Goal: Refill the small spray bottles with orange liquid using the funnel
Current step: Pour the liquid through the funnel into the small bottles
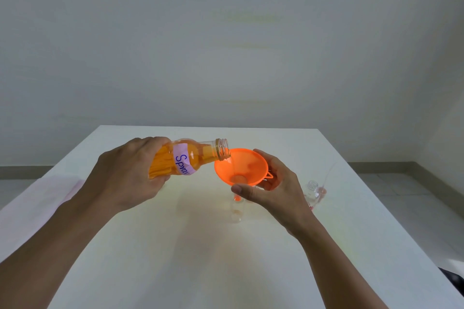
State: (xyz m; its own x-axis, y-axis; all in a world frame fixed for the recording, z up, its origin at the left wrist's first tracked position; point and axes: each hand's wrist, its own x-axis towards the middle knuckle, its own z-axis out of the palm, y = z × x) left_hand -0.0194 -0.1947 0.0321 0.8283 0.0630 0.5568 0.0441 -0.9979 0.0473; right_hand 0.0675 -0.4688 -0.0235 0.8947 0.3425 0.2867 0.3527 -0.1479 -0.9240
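My left hand grips a clear bottle of orange liquid with a pale label, tilted so its open mouth rests over the rim of the orange funnel. A thin stream runs into the funnel. My right hand holds the funnel by its rim and far side. The funnel's spout sits in the neck of a small clear bottle standing on the white table. A second small clear bottle stands uncapped to the right, partly behind my right hand.
An orange-tipped spray head with a thin clear tube lies beside the second small bottle. A pale pink sheet lies at the table's left edge. The table's far edge meets a plain wall; its right edge drops to the floor.
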